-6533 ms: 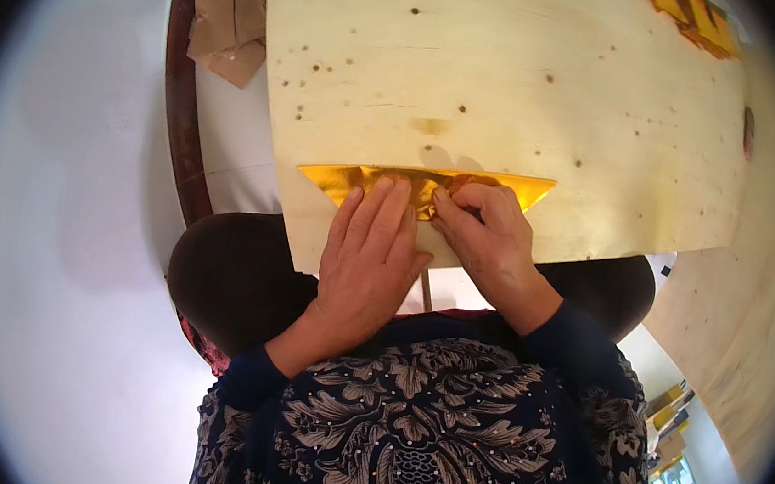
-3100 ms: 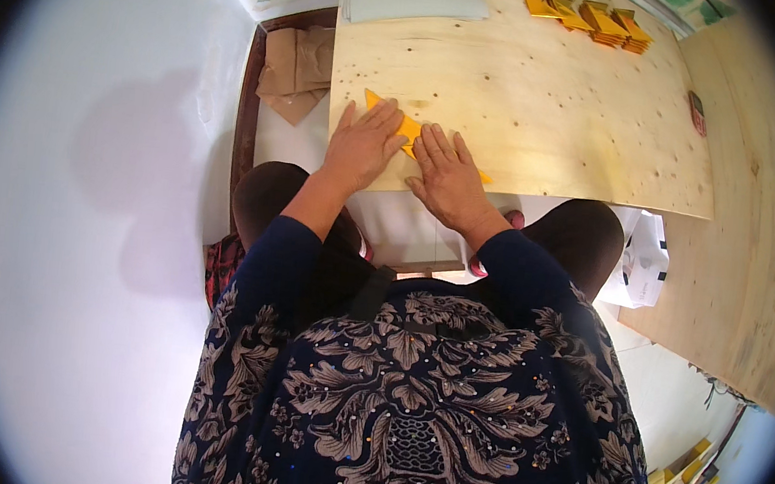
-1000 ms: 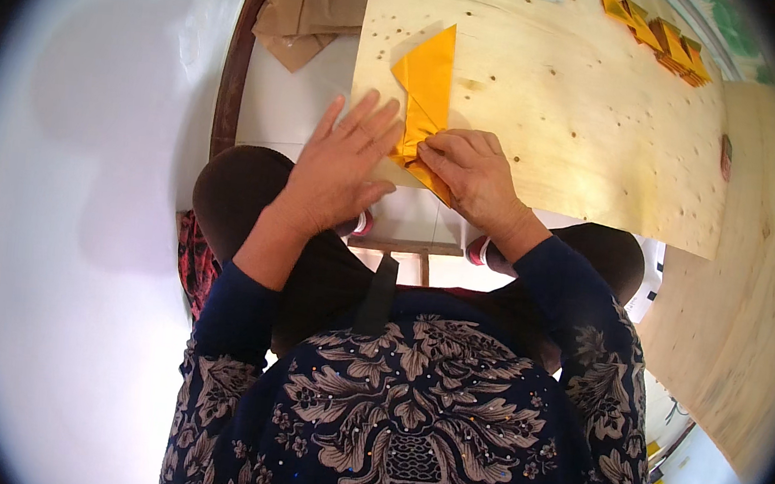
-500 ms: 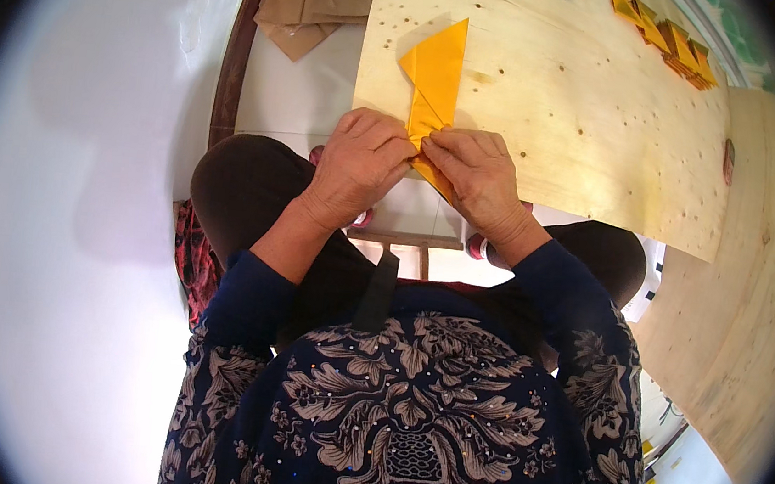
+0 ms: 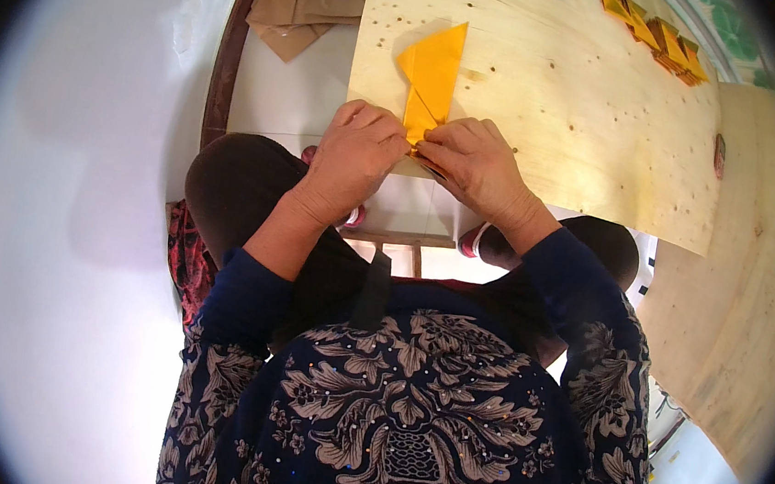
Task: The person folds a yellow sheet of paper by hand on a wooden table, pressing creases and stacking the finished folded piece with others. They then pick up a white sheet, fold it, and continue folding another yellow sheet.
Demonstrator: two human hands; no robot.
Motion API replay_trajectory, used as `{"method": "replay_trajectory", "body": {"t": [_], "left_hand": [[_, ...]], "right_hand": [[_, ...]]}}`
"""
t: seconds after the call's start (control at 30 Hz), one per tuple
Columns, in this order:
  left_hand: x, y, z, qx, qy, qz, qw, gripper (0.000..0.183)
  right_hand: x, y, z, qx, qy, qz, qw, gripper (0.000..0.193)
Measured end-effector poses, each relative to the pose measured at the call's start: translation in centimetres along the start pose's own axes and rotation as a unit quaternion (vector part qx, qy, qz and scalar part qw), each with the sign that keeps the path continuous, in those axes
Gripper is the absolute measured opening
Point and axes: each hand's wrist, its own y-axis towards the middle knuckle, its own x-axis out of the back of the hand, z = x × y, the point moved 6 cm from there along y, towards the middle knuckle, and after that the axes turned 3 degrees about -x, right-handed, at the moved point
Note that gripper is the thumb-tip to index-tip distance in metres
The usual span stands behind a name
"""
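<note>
A strip of folded yellow-orange paper (image 5: 433,75) lies on the wooden board, its wide pointed end toward the far side. Its near end reaches the board's front edge, between my two hands. My left hand (image 5: 358,152) pinches the paper's lower left side, fingers bent and closed. From the right, my right hand (image 5: 477,164) grips the same end, with thumb and fingers pressed on it. The fingertips hide most of the fold there; a small darker bit of the paper's near end shows under the right fingers.
The knotty plywood board (image 5: 582,121) spreads ahead and to the right. Several folded yellow-orange paper pieces (image 5: 659,40) lie in a row at its far right. A small reddish object (image 5: 719,156) sits near the right edge. Brown paper (image 5: 302,4) lies beyond the board's left edge.
The near tail of the paper, which stuck out below my right hand, is now folded up and mostly hidden under the fingers. Both hands keep hold, and the view has shifted slightly.
</note>
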Motion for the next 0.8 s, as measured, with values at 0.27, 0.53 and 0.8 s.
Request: {"method": "replay_trajectory", "body": {"t": [0.27, 0.53, 0.8], "left_hand": [[-0.2, 1.0, 0.8, 0.069, 0.010, 0.025, 0.997, 0.009], [0.9, 0.6, 1.1, 0.115, -0.028, -0.035, 0.992, 0.011], [-1.0, -2.5, -5.2, 0.101, -0.089, -0.050, 0.990, 0.034]], "right_hand": [[-0.3, 0.6, -1.5, -0.091, 0.162, 0.019, 0.982, 0.023], [-1.2, 1.4, -3.3, -0.245, 0.196, 0.093, 0.945, 0.022], [-2.1, 1.8, -4.4, -0.321, 0.180, 0.179, 0.912, 0.031]]}}
